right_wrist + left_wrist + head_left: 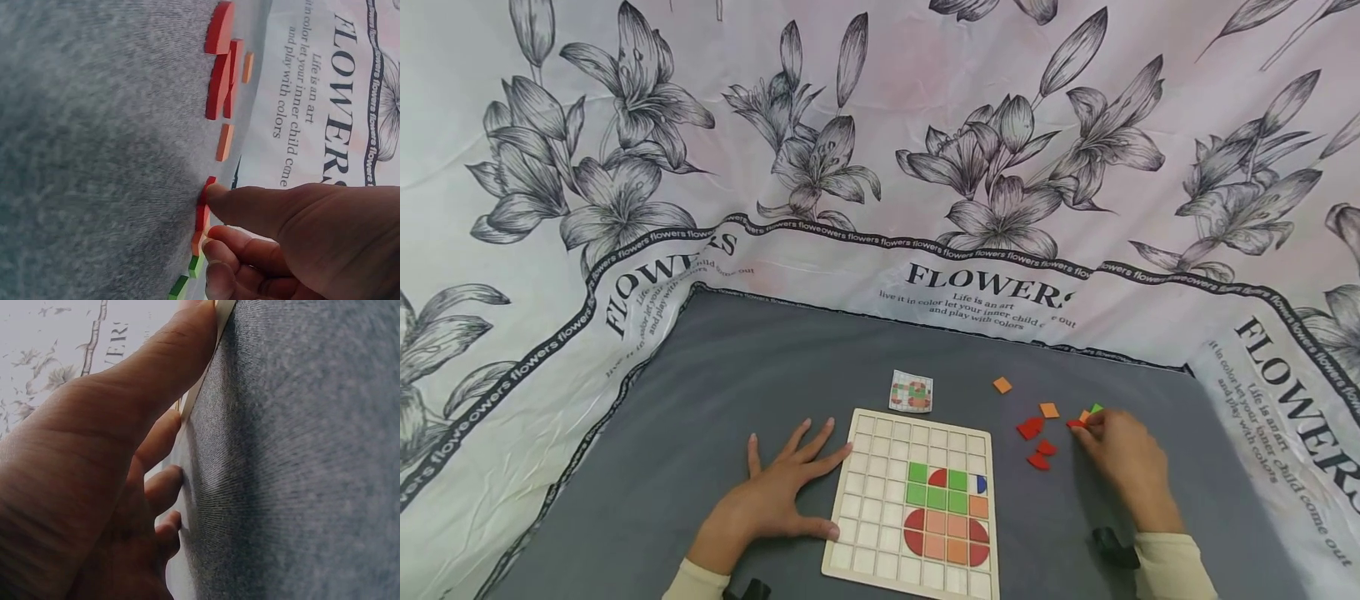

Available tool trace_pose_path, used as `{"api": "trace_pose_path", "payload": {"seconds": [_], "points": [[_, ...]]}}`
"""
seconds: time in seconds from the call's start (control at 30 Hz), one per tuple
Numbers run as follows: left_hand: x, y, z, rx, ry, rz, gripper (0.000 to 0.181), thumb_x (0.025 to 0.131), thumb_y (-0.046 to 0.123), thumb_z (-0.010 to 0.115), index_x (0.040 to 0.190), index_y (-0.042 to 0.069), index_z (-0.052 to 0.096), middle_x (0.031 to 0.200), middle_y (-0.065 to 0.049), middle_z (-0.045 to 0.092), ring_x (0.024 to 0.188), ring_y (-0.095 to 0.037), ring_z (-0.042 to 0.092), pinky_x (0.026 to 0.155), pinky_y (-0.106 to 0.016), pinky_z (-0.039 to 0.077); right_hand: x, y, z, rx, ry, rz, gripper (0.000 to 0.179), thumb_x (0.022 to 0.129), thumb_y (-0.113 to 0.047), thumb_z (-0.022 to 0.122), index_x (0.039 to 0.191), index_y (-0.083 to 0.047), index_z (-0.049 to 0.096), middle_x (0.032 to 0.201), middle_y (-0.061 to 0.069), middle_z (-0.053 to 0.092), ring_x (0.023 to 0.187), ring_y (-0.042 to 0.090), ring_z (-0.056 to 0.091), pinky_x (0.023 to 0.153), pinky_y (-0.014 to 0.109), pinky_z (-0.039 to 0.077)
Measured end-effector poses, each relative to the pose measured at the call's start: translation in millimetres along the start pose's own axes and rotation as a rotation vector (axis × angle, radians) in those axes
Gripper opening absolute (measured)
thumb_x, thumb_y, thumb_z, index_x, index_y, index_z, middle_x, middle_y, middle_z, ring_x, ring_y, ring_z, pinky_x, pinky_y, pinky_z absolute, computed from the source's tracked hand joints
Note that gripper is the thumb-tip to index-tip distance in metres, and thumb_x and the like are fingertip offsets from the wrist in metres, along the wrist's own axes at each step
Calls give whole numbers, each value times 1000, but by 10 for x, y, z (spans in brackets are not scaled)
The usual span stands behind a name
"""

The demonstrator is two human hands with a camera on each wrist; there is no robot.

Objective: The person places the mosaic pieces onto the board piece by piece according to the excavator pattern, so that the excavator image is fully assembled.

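A pale wooden grid board (pixel 871 492) lies on the grey surface, with green squares (pixel 936 498), red rounded pieces (pixel 914 542), orange squares (pixel 957 550) and a blue-and-white piece (pixel 981 484) in its cells. My left hand (pixel 778 500) is spread along its left side, thumb and fingertips touching the edge. At the right, my right hand (pixel 1126 454) reaches over a small cluster. Its thumb touches a red piece (pixel 202 217), with the curled fingers beside an orange piece (pixel 197 242) and green pieces (pixel 178 289). Whether they pinch the red piece is unclear.
Loose red pieces (pixel 1031 428) and orange squares (pixel 1002 385) lie between board and right hand. A small printed pattern card (pixel 912 392) sits behind the board. Flower-printed cloth (pixel 820 267) rises behind the surface and at both sides.
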State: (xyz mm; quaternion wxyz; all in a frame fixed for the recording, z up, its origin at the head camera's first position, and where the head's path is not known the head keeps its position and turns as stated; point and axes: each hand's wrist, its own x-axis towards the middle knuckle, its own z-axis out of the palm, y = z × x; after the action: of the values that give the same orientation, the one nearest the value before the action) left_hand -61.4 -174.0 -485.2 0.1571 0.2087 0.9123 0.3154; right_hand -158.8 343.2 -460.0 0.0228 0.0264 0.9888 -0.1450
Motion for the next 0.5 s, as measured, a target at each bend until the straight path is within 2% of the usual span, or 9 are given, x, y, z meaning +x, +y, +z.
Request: {"api": "trace_pose_path", "payload": {"seconds": [0.5], "points": [[12,12,-18,17,-2,-19,107,76,68,85,166,36,37,178,0,12,164,-39,1,103,-86,-23,3,-34,-28,19,-13,-14,32,95,-27,81,102,3,74,94,19,72,67,23,63,52,40,50]]}}
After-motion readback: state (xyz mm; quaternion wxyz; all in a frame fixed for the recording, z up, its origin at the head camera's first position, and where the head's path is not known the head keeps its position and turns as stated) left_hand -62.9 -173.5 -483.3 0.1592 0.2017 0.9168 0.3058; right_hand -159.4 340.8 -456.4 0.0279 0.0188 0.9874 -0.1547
